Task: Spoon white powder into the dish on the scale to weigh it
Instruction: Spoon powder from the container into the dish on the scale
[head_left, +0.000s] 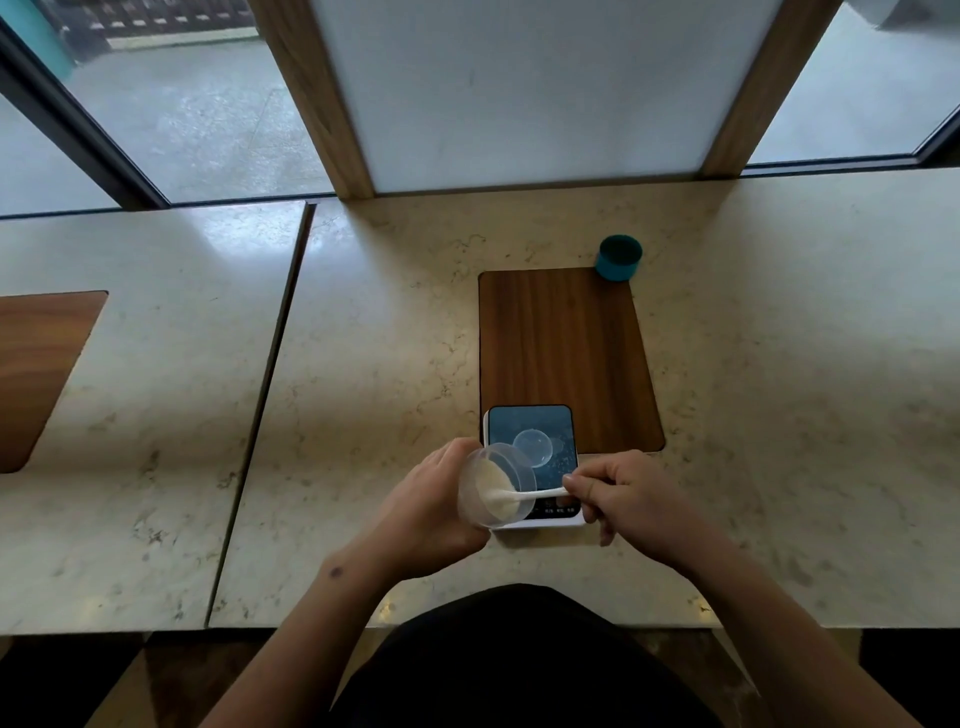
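Observation:
A small white scale (540, 521) with a dark glass top sits at the near edge of a wooden inlay. A clear round dish (534, 445) rests on its platform. My left hand (426, 512) grips a clear plastic tub (493, 486) of white powder, tilted with its mouth toward the right, just left of the scale. My right hand (621, 496) pinches the handle of a white spoon (524, 497), whose bowl is inside the tub in the powder.
A teal cylindrical lid or cup (618, 258) stands at the far right corner of the wooden inlay (563, 338). The marble counter (374, 364) has a seam on the left. A window and wooden posts rise behind it.

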